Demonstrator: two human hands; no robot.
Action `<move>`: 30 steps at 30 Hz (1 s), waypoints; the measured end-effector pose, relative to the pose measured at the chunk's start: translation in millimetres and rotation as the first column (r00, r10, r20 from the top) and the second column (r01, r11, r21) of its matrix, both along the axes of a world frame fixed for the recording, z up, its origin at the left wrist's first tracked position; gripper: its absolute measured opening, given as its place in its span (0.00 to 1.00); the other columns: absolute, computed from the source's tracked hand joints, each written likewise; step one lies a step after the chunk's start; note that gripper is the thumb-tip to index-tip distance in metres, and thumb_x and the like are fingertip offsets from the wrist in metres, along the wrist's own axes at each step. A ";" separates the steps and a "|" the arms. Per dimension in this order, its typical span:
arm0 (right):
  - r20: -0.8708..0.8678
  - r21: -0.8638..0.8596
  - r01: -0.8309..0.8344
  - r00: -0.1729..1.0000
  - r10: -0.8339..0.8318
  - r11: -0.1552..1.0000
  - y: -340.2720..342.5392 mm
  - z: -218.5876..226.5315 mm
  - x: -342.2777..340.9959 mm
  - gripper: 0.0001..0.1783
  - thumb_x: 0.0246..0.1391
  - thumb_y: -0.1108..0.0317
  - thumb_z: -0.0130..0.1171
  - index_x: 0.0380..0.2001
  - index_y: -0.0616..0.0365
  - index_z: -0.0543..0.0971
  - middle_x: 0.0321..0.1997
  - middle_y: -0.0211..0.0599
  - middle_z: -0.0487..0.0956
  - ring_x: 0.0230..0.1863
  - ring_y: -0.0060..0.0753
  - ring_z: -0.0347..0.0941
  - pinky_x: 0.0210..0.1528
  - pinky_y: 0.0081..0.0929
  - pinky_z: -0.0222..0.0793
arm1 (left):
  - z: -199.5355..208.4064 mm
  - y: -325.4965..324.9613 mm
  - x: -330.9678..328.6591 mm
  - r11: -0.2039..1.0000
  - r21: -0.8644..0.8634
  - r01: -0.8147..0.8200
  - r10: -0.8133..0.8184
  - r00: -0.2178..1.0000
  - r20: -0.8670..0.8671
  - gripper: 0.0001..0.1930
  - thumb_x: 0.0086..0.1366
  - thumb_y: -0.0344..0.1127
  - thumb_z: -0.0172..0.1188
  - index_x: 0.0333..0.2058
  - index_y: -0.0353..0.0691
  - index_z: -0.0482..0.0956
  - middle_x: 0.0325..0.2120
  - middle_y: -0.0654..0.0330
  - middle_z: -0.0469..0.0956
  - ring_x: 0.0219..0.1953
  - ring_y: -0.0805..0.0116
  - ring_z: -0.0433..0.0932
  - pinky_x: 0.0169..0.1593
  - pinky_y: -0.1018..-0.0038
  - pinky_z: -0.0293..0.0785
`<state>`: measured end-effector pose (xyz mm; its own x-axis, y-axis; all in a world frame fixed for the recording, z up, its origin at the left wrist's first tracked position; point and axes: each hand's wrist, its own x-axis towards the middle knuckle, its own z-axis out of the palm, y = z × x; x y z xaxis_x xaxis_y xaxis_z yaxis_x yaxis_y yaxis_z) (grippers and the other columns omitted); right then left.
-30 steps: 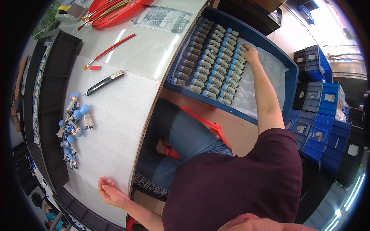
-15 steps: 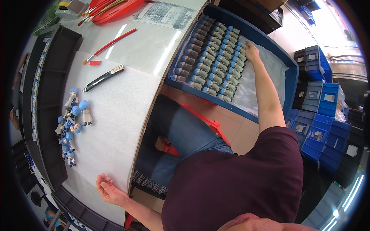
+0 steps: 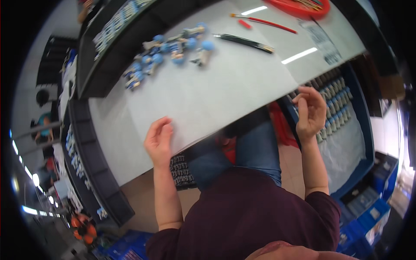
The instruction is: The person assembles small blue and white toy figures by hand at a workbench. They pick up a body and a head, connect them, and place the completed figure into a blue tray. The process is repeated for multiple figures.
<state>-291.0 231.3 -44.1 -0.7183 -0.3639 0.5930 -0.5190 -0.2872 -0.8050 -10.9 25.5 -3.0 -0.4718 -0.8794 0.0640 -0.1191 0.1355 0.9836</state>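
Observation:
My left hand (image 3: pixel 159 141) hovers over the near edge of the white sheet on the table (image 3: pixel 216 95), fingers loosely curled and apart from the thumb, with nothing in it. My right hand (image 3: pixel 310 113) is raised in front of the blue tray (image 3: pixel 367 143), also half curled and empty. Small blue-haired figurines (image 3: pixel 177 56) lie in a loose cluster at the far left of the sheet. One figurine (image 3: pixel 203 53) lies at the cluster's right end. Rows of similar figurines (image 3: pixel 336 115) fill part of the tray, partly hidden by my right hand.
A black-handled tool (image 3: pixel 245 43), a red brush (image 3: pixel 268 24) and a small red piece (image 3: pixel 245 24) lie toward the back. A red dish (image 3: pixel 299 11) with brushes stands behind. Dark compartment racks (image 3: pixel 93 151) border the table's left and back. A red stool (image 3: pixel 281 125) is below.
My head has turned left, shifting the whole view. My right hand has left the figurines in the tray and come back toward the table; my left hand remains over the table's near edge.

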 end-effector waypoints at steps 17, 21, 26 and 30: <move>0.189 0.421 -0.656 0.739 0.647 0.626 -133.6 54.8 113.6 0.13 0.48 0.78 0.54 0.39 0.61 0.75 0.34 0.35 0.77 0.30 0.20 0.71 0.31 0.17 0.66 | 38.9 -136.5 -24.0 0.613 -0.745 0.262 0.403 0.707 0.581 0.15 0.52 0.31 0.60 0.40 0.36 0.76 0.40 0.55 0.74 0.45 0.55 0.68 0.48 0.65 0.65; 0.203 0.409 -0.646 0.753 0.626 0.645 -134.1 51.3 111.4 0.13 0.48 0.78 0.55 0.40 0.61 0.75 0.34 0.35 0.77 0.31 0.20 0.71 0.32 0.18 0.67 | 42.0 -135.5 -21.1 0.676 -0.676 0.293 0.320 0.710 0.627 0.17 0.52 0.31 0.60 0.42 0.36 0.75 0.39 0.55 0.74 0.44 0.57 0.69 0.47 0.66 0.66; 0.284 0.312 -0.643 0.766 0.577 0.699 -136.6 61.1 128.4 0.16 0.48 0.77 0.57 0.43 0.63 0.73 0.37 0.37 0.76 0.34 0.22 0.71 0.34 0.19 0.69 | 51.4 -81.5 -8.5 0.983 0.076 0.168 -0.180 0.966 0.184 0.17 0.56 0.31 0.59 0.45 0.34 0.73 0.37 0.60 0.74 0.40 0.70 0.72 0.43 0.73 0.69; 0.385 0.135 -0.696 0.693 0.610 0.705 -146.1 69.0 152.2 0.17 0.50 0.76 0.57 0.45 0.66 0.71 0.38 0.39 0.75 0.38 0.25 0.72 0.39 0.21 0.71 | 33.1 -30.3 -0.4 0.925 0.281 0.256 -0.181 0.947 -0.266 0.18 0.61 0.33 0.56 0.48 0.34 0.70 0.37 0.62 0.74 0.37 0.75 0.73 0.39 0.76 0.73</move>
